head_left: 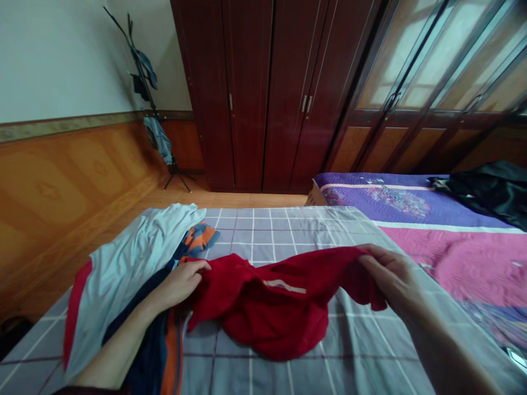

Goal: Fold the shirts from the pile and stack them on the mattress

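Note:
A red garment (284, 307) with a short white strip near its middle hangs stretched between my two hands, low over a grey checked bedsheet (263, 225). My left hand (183, 282) is closed on its left end. On the right, my right hand (387, 274) pinches the other end, and a flap of cloth droops below the fingers. Whether the garment's underside rests on the sheet I cannot tell. Beside my left forearm lie a pale grey-white garment with red trim (127, 269) and, partly under my arm, dark blue and orange clothing (152, 340).
A purple and pink bedspread (444, 247) covers a surface at the right, with a black garment (489, 192) on it. Behind the bed stand a dark red wardrobe (267, 99) and, at the left, a coat stand (142, 71) with things hung on it.

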{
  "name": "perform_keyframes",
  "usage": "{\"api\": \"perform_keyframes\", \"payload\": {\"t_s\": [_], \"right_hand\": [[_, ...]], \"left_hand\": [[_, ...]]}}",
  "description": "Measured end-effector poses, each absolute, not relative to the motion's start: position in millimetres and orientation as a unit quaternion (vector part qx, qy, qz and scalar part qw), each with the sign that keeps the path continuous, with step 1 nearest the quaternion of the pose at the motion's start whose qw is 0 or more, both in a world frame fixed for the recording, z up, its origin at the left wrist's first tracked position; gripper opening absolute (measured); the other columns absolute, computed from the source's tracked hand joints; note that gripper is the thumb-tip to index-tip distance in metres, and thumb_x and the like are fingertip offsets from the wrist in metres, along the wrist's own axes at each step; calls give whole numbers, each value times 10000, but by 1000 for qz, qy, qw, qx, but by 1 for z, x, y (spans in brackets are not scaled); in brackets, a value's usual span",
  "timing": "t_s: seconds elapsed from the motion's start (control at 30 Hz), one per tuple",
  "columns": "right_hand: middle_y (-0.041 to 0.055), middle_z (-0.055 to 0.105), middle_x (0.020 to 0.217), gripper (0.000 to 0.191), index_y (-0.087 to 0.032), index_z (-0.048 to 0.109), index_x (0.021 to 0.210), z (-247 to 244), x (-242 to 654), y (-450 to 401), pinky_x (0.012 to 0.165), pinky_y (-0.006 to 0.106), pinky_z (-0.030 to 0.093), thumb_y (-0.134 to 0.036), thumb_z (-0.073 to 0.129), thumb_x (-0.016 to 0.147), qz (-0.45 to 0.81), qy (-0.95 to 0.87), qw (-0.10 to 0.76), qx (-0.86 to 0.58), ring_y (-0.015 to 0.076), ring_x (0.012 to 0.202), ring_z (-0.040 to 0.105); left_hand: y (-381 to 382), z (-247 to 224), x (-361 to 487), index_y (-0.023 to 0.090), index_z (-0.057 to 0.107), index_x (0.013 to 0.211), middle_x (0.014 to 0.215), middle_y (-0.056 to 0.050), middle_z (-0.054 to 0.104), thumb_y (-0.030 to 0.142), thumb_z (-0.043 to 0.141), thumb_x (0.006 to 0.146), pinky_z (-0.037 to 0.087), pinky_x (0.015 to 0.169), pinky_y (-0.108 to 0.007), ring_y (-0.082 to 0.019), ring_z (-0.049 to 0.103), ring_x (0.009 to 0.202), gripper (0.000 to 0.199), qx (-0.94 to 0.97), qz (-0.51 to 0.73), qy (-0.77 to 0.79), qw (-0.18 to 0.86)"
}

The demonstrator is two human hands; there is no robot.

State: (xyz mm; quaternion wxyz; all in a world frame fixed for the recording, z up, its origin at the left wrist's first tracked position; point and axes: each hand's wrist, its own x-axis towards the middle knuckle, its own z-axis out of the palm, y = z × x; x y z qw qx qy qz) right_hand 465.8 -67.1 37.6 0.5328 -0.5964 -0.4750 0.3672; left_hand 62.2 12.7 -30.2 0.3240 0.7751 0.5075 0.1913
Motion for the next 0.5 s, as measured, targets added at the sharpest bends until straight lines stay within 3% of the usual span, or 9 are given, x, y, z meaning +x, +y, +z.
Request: {"api": "perform_keyframes", "payload": {"t_s": [0.13, 0.23, 0.33, 0.5], "right_hand": [[0, 605, 518, 306, -156, 666, 780, 24, 456, -86, 295, 177, 346, -450, 685, 696, 352, -468, 512, -628, 102, 373, 489], [0, 602, 513, 341, -159, 663, 807, 27, 453, -94, 244, 161, 280, -484, 678, 705, 349, -451, 521, -635, 85, 327, 447], [-1, 591, 498, 347, -169, 657, 804, 29, 456, -95, 279, 163, 340, -500, 689, 704, 368, -432, 545, -618, 97, 349, 479], [18, 631, 580, 294, -213, 655, 791, 35, 462, -100, 357, 219, 435, -467, 742, 670, 394, -383, 584, -598, 142, 407, 543]], "left_hand": [[-1, -40, 90, 193, 618, 954, 999, -57, 665, 287, 397, 897, 447, 891, -368, -219, 615, 966, 246, 800, 194, 541, 173], [-23, -29, 121, 198, 608, 921, 978, -53, 632, 362, 559, 850, 448, 878, -373, -231, 582, 957, 185, 848, 200, 483, 89], [-42, -33, 141, 203, 607, 958, 991, -53, 616, 309, 657, 774, 462, 853, -393, -252, 563, 948, 218, 896, 132, 419, 70], [-41, -58, 133, 165, 512, 1205, 1176, -110, 580, 106, 533, 750, 447, 931, -412, -266, 534, 1084, 459, 891, 87, 441, 56]]}}
